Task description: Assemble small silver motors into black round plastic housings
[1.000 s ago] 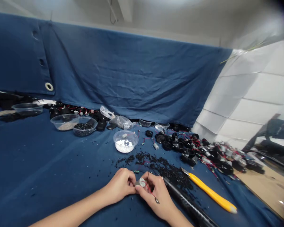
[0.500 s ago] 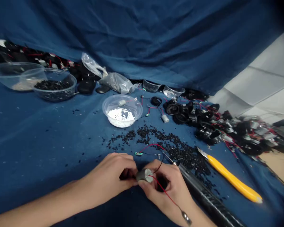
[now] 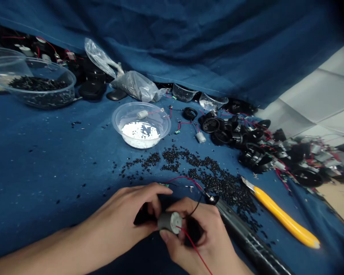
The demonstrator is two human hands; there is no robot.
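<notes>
Two hands: left hand (image 3: 117, 217), arched, forearm coming in low from the left; right hand (image 3: 197, 238), turned inward, forearm rising from the bottom edge.
One held item: small silver-grey cylindrical motor (image 3: 169, 222), metal-cased, lying between both hands, its round end facing up and right.
Two leads: thin red wire (image 3: 196, 250), running from the motor's round end down past the right palm; thin black wire (image 3: 197, 206), arching up above the right fingers.
Handling, judged: light, stiff and probably smooth enough to slip; best held by the metal case, not the thin leads, which look easily strained.
Finger state: right fingers curled around the motor, thumb below, clamping it; left fingers together and curled, close beside the case, their grip impossible to tell.
Just past the left fingertips: tiny green circuit board (image 3: 163, 185).
Just beyond both hands: scattered black plastic pellets (image 3: 195, 168).
Right of the right fingers: long black ridged tube (image 3: 246, 231); yellow utility knife (image 3: 283, 217).
Well beyond the fingertips: clear plastic bowl (image 3: 160, 114) holding white granules; clear plastic bowl (image 3: 60, 97) of black pellets; heap of round black plastic parts (image 3: 232, 133); dark blue cloth (image 3: 46, 172).
</notes>
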